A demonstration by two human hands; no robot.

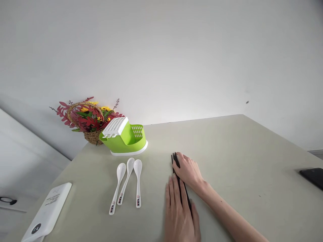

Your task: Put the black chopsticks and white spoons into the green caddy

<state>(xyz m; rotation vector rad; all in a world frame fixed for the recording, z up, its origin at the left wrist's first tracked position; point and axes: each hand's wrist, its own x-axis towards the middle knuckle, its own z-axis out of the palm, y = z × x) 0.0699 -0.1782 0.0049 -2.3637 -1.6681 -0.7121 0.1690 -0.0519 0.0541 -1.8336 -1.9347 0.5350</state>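
A bundle of black chopsticks (187, 195) lies on the table, pointing away from me. Over its near part my left hand (179, 215) rests with fingers stretched out and flat. My right hand (188, 169) is closed around the far end, thumb and fingers on either side of the sticks; much of the bundle is hidden under both hands. To the left, three white spoons (138, 181) lie side by side, bowls facing away from me. Behind them stands a green and white utensil holder (118, 144) with a slotted white top and an open basket section.
A wicker basket of artificial flowers (93, 136) stands at the back left, by the wall. A white power bank or similar slab (49, 210) lies at the left edge. At the far right edge is a black phone (314, 176).
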